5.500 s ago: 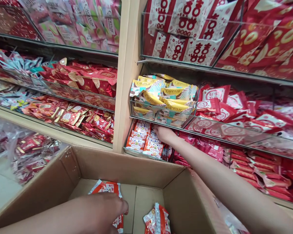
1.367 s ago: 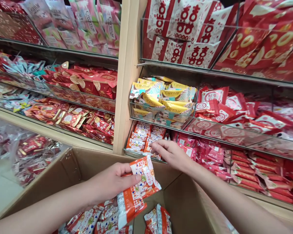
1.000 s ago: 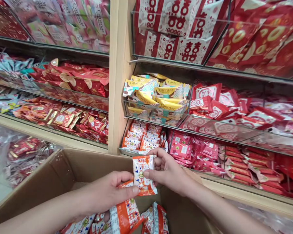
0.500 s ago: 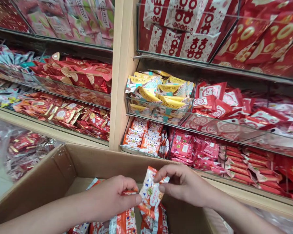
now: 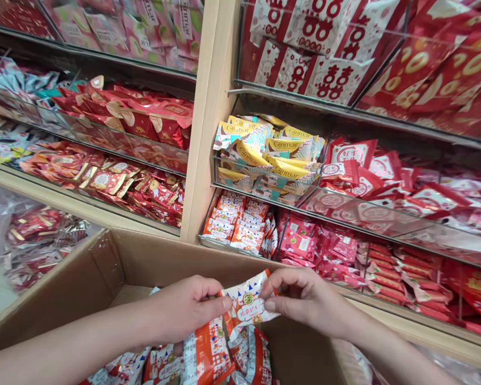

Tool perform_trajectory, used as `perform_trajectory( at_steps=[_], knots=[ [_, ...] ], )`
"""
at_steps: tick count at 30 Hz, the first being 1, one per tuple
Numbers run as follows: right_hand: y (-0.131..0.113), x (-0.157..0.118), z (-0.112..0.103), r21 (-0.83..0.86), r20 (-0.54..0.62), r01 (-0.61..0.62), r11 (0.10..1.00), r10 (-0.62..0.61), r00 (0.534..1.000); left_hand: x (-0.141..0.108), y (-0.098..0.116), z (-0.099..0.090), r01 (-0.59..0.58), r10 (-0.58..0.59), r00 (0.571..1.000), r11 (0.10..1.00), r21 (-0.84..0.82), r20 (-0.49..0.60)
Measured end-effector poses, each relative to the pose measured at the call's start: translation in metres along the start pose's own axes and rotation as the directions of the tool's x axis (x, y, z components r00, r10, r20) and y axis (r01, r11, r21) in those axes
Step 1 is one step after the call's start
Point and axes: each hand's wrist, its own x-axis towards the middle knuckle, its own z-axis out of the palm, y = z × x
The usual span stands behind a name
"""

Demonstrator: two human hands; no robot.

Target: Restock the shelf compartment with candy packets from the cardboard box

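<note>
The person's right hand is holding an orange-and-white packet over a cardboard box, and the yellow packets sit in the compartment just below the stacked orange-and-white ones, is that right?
Not quite: the head view shows the yellow packets just above the stacked orange-and-white ones, not below. The right hand is indeed holding an orange-and-white packet over a cardboard box.

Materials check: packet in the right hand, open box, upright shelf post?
Packet: likely thin printed plastic film, slightly glossy; wrinkles suggest it. A foil layer can't be ruled out.
Box: looks like cardboard, matte brown, with a creased corner.
Post: wood or wood-look laminate, smooth; pale tan with faint lines, so left open.
</note>
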Motion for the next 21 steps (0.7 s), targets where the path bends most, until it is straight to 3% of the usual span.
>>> perform_trajectory(
  at_steps=[2, 4, 6, 8, 10, 12, 14, 16, 21],
  knots=[
    [0.000, 0.004, -0.011, -0.115, -0.155, -0.001, 0.993, -0.017, 0.988, -0.001, 0.002, 0.001, 0.004, -0.003, 0.999, 1.000, 0.030, -0.048],
    [-0.001, 0.013, -0.024, -0.356, -0.358, -0.004, 0.934, -0.132, 0.924, -0.002, 0.003, 0.002, 0.017, -0.013, 0.997, 0.998, 0.064, -0.074],
    [-0.001, 0.026, -0.033, -0.643, -0.431, -0.081, 0.761, -0.272, 0.860, -0.003, 0.004, 0.003, 0.024, -0.018, 0.998, 0.996, 0.085, -0.066],
    [-0.002, 0.041, -0.035, -0.839, -0.381, -0.179, 0.514, -0.319, 0.868, -0.004, 0.004, 0.005, 0.010, -0.005, 0.999, 0.996, 0.087, -0.048],
    [-0.006, 0.056, -0.030, -0.913, -0.354, -0.273, 0.304, -0.254, 0.900, -0.005, 0.004, 0.007, -0.006, 0.008, 1.000, 0.997, 0.082, -0.022],
    [-0.012, 0.070, -0.023, -0.916, -0.388, -0.359, 0.181, -0.163, 0.907, -0.006, 0.005, 0.010, -0.009, 0.009, 1.000, 0.996, 0.085, -0.003],
    [-0.018, 0.083, -0.018, -0.892, -0.440, -0.424, 0.156, -0.088, 0.894, -0.008, 0.007, 0.011, -0.007, 0.006, 1.000, 0.996, 0.093, 0.012],
    [-0.020, 0.098, -0.017, -0.873, -0.463, -0.449, 0.191, -0.035, 0.886, -0.010, 0.009, 0.012, -0.007, 0.004, 1.000, 0.993, 0.116, 0.023],
    [-0.006, 0.140, -0.031, -0.817, -0.521, -0.520, 0.249, 0.066, 0.851, -0.011, 0.013, 0.010, -0.012, 0.004, 0.999, 0.978, 0.206, 0.039]
  ],
)
